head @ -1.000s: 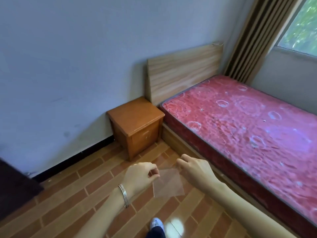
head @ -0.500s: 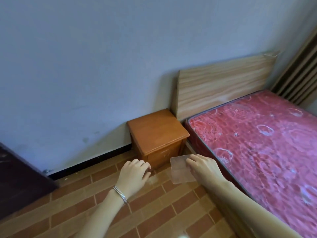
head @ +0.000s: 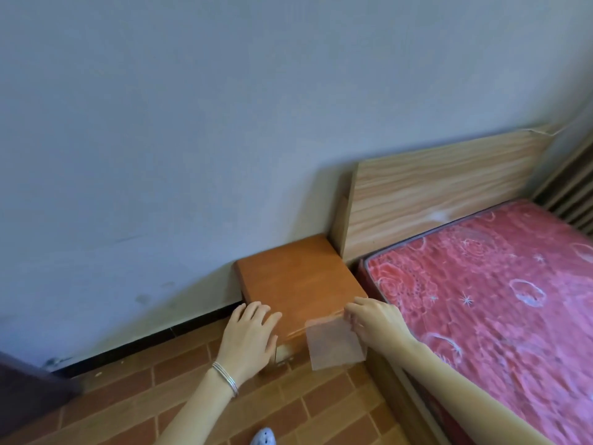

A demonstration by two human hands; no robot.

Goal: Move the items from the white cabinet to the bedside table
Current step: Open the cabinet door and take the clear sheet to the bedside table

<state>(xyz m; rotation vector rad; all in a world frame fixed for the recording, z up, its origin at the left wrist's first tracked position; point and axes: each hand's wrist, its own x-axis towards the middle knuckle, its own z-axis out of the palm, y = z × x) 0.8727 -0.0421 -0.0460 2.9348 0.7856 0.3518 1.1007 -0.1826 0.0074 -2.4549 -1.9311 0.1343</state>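
1 orange bedside table beside red mattress

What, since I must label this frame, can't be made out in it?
Head view, the only one:
The white cabinet: outside the frame.
The bedside table: its front is mostly hidden by the left hand and by the translucent sheet that the right hand pinches.
The sheet's material: too blurred to tell.
The dark furniture, lower left: cut off by the edge and blurred.
The shoe: cut off by the bottom edge.
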